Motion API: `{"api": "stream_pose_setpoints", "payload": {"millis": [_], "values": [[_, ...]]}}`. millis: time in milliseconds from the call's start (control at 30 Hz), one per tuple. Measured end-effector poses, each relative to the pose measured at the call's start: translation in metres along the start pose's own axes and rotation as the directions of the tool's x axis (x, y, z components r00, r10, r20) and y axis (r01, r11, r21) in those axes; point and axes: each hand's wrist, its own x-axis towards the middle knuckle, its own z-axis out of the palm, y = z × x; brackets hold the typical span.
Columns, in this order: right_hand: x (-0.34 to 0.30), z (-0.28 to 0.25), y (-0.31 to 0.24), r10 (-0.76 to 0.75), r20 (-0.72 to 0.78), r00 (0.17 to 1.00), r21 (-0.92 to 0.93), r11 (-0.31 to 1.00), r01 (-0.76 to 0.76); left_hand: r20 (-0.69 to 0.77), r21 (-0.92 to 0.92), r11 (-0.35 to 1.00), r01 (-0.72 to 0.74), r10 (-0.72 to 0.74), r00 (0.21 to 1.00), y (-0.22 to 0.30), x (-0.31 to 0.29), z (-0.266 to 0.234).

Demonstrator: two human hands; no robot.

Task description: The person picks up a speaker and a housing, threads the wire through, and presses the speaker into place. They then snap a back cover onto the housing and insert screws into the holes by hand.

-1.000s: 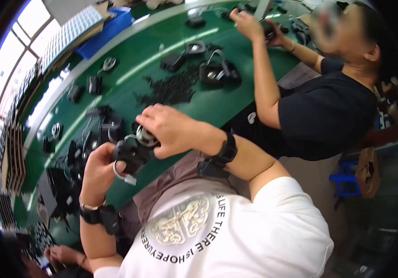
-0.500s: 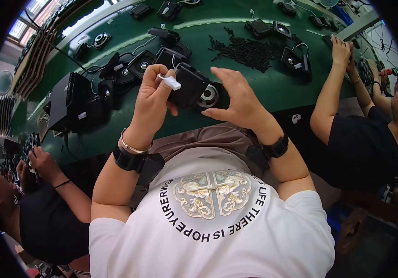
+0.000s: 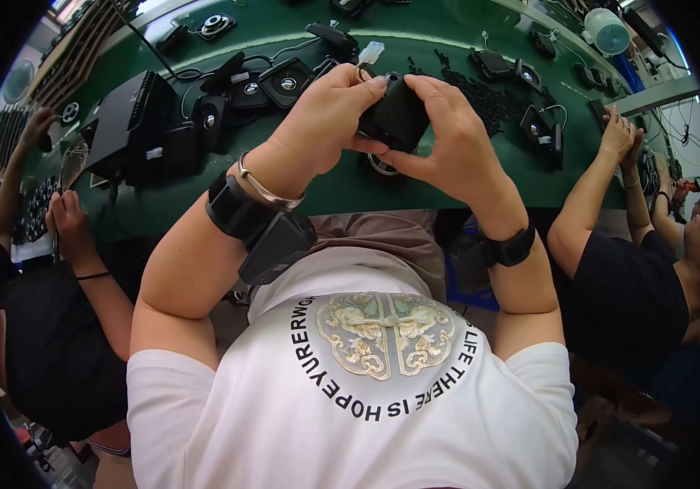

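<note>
Between my two hands, above the table, is a black square speaker housing, held tilted. My left hand grips its left side with thumb and fingers. On the other side my right hand has its fingers along the top right edge and its thumb at the lower edge. A white plug connector on a short wire sticks up beyond my left fingers. Under the housing shows part of a round silver-rimmed speaker, mostly hidden by the housing and my right thumb.
Several black speakers joined by cables lie at the left, beside a large black box. Small black pieces are heaped beyond my right hand, near a speaker pair. Co-workers' hands are at both sides.
My right hand, apart from the housing before, has closed on its right side. The housing has moved right and away from me, and it is turned. The whole view has shifted.
</note>
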Motion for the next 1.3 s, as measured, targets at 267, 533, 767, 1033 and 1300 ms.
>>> {"api": "stream_pose_setpoints", "payload": {"millis": [267, 533, 767, 1033, 1300], "values": [[-0.025, 0.016, 0.0, 0.153, 0.123, 0.981, 0.092, 0.982, -0.165, 0.287, 0.854, 0.324, -0.408, 0.361, 0.887, 0.008, 0.013, -0.014], [-0.046, 0.035, -0.003, 0.232, 0.019, 0.973, 0.009, 0.973, -0.232, 0.276, -0.002, 0.984, -0.177, 0.171, 0.946, -0.013, 0.016, -0.019], [-0.055, 0.022, -0.009, 0.279, 0.071, 0.958, -0.005, 0.96, -0.28, 0.438, 0.139, 0.966, -0.22, 0.139, 0.888, -0.034, 0.025, -0.024], [-0.063, 0.012, -0.011, 0.337, 0.113, 0.935, 0.011, 0.94, -0.341, 0.678, 0.534, 0.418, -0.735, 0.309, 0.667, -0.051, 0.018, -0.03], [-0.063, 0.009, -0.018, 0.336, 0.151, 0.93, -0.041, 0.942, -0.334, 0.756, 0.534, 0.412, -0.738, 0.159, 0.635, -0.049, 0.031, -0.024]]}}
